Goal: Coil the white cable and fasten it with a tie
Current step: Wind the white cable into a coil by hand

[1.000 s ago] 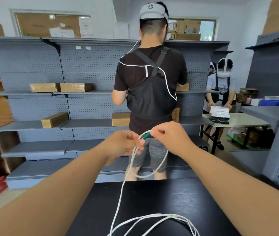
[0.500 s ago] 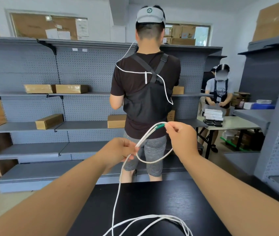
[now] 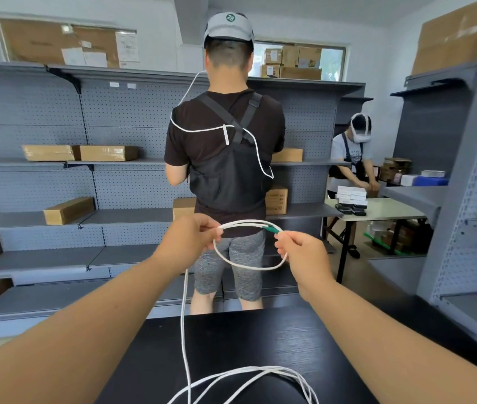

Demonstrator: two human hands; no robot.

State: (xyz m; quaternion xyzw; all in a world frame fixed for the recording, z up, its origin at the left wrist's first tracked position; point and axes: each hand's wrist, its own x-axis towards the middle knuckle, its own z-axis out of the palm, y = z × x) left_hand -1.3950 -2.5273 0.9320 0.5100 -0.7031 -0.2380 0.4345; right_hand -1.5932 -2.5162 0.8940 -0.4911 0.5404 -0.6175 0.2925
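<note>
The white cable (image 3: 249, 266) forms a small loop held up in the air between my hands. My left hand (image 3: 190, 240) pinches the loop's left side, where two strands meet. My right hand (image 3: 298, 255) pinches the cable's end at its green connector (image 3: 272, 229) and the loop's right side. From my left hand a strand hangs straight down to the black table (image 3: 231, 339), where the loose remainder of the cable (image 3: 260, 374) lies in several loops at the near edge. No tie is in view.
A person in a black apron (image 3: 225, 158) stands just beyond the table, back turned, facing grey shelves (image 3: 85, 217) with cardboard boxes. Another person (image 3: 354, 158) works at a light table (image 3: 389, 209) at the right. A grey rack (image 3: 464, 199) stands close on the right.
My hands have drawn apart, the right moving to the right with the green connector. The loop between them has widened. My view has shifted closer and slightly up.
</note>
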